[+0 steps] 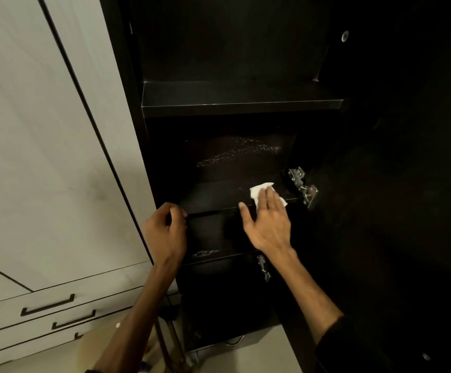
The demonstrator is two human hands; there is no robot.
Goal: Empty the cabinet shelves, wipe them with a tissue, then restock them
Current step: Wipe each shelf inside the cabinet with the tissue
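Dim light; pale wardrobe doors point(44, 157) at left, black-handled drawers point(47, 308) below.

The right hand point(268, 219) reaches far forward, fingers straight and flat, palm down. The left hand point(166, 231) is nearer, fingers curled.

No text, label, brand, number or sign could be read anywhere in the view.

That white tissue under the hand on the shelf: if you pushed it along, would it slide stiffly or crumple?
The tissue looks thin and creased, so it would probably bunch up. The right hand presses flat on it, likely to keep it spread.
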